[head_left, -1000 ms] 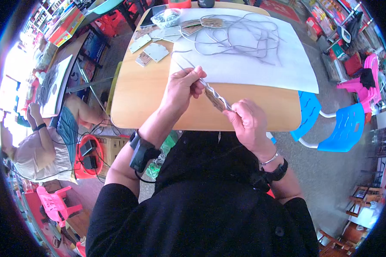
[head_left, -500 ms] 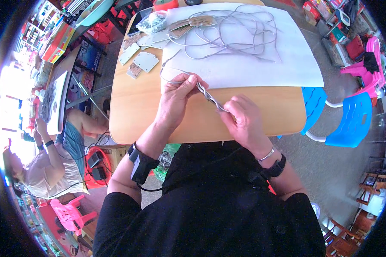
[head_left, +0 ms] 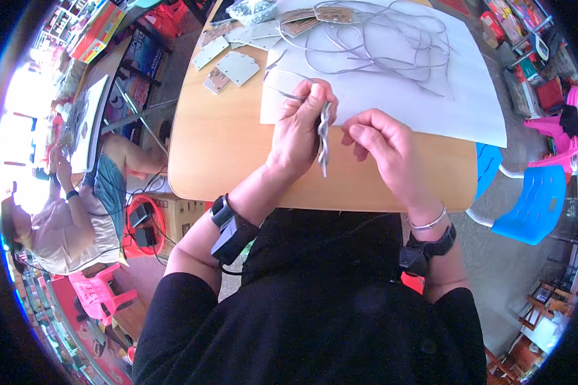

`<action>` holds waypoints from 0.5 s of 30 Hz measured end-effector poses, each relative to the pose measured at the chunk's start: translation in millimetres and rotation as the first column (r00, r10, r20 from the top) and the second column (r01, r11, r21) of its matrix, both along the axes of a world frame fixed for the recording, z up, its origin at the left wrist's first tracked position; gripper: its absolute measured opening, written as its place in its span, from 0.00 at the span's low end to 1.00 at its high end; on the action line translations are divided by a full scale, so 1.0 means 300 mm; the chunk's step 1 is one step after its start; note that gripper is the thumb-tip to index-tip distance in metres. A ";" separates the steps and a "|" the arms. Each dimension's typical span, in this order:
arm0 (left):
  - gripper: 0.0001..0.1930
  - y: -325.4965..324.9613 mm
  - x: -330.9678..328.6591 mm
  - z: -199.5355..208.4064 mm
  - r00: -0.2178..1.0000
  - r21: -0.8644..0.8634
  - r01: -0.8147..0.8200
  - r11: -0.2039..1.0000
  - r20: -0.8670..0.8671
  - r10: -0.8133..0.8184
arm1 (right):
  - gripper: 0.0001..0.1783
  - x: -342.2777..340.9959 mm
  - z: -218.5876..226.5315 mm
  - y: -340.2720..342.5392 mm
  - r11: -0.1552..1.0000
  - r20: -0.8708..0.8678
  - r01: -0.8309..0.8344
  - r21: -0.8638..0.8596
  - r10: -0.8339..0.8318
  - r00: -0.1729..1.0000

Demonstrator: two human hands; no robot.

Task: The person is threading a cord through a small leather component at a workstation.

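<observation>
Gripped the twisted grey cord (head_left: 324,138) in the left hand (head_left: 302,125), with lower end (head_left: 324,165) hanging toward the body (head_left: 340,295). Held the right hand (head_left: 388,145) released and loosely curled, just right of the cord. Saw loose grey cords (head_left: 370,61) beyond both hands, on white paper (head_left: 472,106) over the surface (head_left: 225,151).

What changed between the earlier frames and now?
The right hand has let go of the twisted grey bundle, which now points toward the person instead of slanting rightward. The left hand still grips it. The loose grey cords stay on the white sheet.
</observation>
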State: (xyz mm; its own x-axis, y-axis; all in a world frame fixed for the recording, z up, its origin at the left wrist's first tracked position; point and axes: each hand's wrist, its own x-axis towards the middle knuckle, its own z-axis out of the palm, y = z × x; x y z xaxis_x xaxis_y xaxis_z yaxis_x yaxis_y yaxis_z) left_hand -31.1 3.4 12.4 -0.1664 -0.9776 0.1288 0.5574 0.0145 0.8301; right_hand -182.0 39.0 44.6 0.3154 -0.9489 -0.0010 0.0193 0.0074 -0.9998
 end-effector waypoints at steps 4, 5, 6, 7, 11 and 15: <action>0.10 0.002 0.008 -0.001 0.988 0.022 -0.050 0.998 0.147 0.047 | 0.10 0.039 0.009 -0.027 0.998 -0.094 -0.056 0.031 0.059 0.994; 0.10 0.000 0.006 -0.004 0.988 0.026 -0.057 0.998 0.145 0.052 | 0.10 0.042 0.006 -0.034 0.997 -0.096 -0.062 0.035 0.066 0.993; 0.10 0.000 0.002 -0.006 0.980 -0.005 -0.092 0.996 0.176 0.092 | 0.11 0.045 0.002 -0.040 0.997 -0.091 -0.069 0.038 0.073 0.993; 0.10 0.000 -0.003 -0.007 0.970 -0.038 -0.126 0.991 0.207 0.131 | 0.11 0.046 -0.001 -0.046 0.996 -0.086 -0.076 0.041 0.079 0.993; 0.10 0.006 -0.007 -0.003 0.962 -0.049 -0.146 0.988 0.226 0.153 | 0.12 0.043 -0.016 -0.066 0.996 -0.154 -0.086 -0.023 0.081 0.985; 0.10 0.001 0.009 0.028 0.992 0.126 -0.006 0.992 0.127 -0.010 | 0.10 0.036 -0.026 -0.076 0.991 0.042 -0.132 0.021 0.131 0.991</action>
